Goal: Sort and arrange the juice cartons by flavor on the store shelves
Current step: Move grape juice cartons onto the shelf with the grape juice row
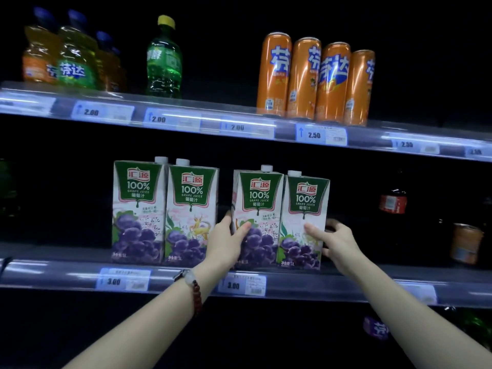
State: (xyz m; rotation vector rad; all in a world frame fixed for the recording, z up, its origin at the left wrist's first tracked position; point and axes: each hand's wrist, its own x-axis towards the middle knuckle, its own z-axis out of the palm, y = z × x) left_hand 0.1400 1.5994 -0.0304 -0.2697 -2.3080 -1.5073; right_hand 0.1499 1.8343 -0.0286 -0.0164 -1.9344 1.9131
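Four grape juice cartons on the middle shelf [186,275]: white bodies, green crests, purple grape clusters, white screw caps. Printed "100% GRAPE JUICE" beneath a red Chinese logo.

Relative to the third carton [257,219]: first carton [137,211] and second carton [190,214] touching each other to its left across a gap; fourth carton [303,222] pressed against its right side. Left hand [226,243] gripping the third carton's left edge, thumb on its front (beaded bracelet [197,294] at the wrist). Right hand [332,243] gripping the fourth carton's right edge.

Above it, orange soda cans [314,81] and soft-drink bottles [77,54]. Price tags [320,135] reading 2.00, 2.50, 3.00. Far right of it, dark bottles, barely legible.
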